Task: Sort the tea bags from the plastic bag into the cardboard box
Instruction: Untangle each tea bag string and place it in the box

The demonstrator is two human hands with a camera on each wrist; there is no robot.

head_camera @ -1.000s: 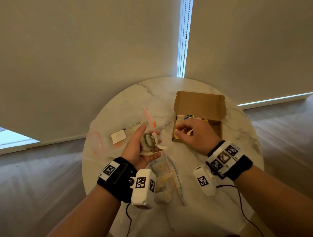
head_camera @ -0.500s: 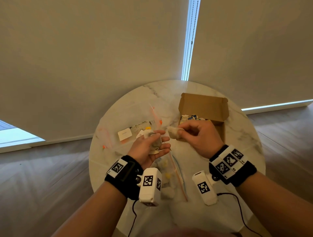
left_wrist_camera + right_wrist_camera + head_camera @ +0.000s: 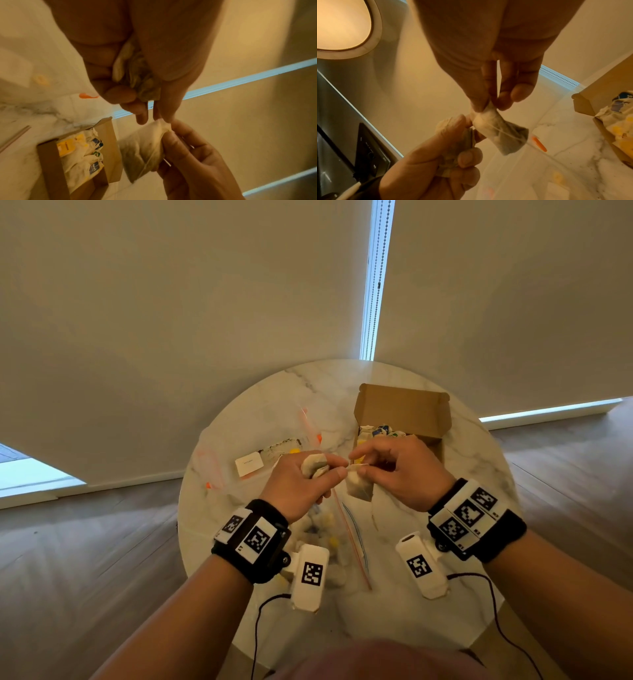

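Centrally, one tea bag (image 3: 359,488) pinched by the right hand (image 3: 400,474), crumpled tea bags (image 3: 314,465) gripped in the left hand (image 3: 298,484), cardboard box (image 3: 400,409) at one o'clock on the surface (image 3: 472,460).

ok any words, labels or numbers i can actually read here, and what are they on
No text can be read.
White card on the table: a faint printed line, too small.
Tea bag tags in the cardboard box: blue and yellow with print, blurred.
Wrist bands: black-and-white square marker patterns; tiny digits beside them, unreadable.
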